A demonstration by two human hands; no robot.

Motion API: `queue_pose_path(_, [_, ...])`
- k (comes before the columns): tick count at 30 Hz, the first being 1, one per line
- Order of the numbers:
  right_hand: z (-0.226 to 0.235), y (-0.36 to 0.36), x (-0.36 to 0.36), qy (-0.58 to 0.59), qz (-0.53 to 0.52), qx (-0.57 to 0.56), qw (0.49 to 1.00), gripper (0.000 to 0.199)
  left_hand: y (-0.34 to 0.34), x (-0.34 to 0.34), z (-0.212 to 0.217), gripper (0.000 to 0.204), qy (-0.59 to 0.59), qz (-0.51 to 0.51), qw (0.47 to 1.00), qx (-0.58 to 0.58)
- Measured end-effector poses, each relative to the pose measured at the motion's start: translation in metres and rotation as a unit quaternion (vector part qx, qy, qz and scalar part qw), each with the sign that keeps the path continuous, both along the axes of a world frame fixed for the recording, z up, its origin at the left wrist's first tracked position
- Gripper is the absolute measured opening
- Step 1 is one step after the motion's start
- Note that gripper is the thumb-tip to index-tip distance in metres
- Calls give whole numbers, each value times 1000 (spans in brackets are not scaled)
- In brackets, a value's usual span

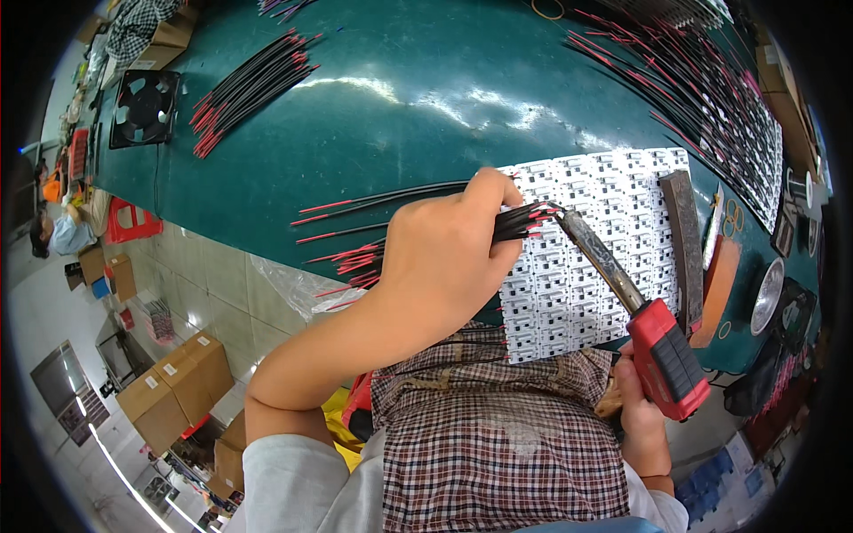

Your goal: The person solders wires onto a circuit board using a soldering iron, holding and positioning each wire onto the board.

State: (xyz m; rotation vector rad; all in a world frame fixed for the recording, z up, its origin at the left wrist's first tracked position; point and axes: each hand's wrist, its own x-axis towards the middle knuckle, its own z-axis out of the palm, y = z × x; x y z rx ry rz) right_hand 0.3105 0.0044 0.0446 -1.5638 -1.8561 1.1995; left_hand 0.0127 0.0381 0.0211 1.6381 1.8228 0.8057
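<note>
Head view: wide fisheye from the left of two head-worn cameras, upright, facing down over the checked garment [502,453], left hand [444,249] and right hand [641,404] close below, green tabletop [373,133] stretching beyond, straight edges bowing toward the rim.

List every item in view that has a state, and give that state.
Left hand: closed around black wires.
Black wires: gripped, red ends exposed.
Right hand: on the soldering iron, fingers partly hidden.
Soldering iron: tilted, tip near the wire ends; heat cannot be told.
White board panel: lying flat, face up.
Upper-left wire bundle: lying loose.
Cardboard boxes: shut.
</note>
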Motion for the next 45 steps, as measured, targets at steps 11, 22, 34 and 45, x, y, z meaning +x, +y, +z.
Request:
queue_pose_path(11, [-5, 10, -15, 23, 87, 40, 995, 21, 0, 5, -16, 14, 80, 2, 996, 50])
queue_pose_path(22, [-4, 11, -15, 24, 86, 26, 996, 23, 1, 6, -15, 15, 87, -2, 995, 55])
queue_pose_path(34, [-10, -2, 0, 1, 69, 0, 998, 25, 4, -1, -15, 15, 78, -27, 994, 70])
queue_pose_path(45, [-7, 3, -6, 19, 68, -12, 997, 22, 6, -3, -11, 20, 91, -55, 993, 51])
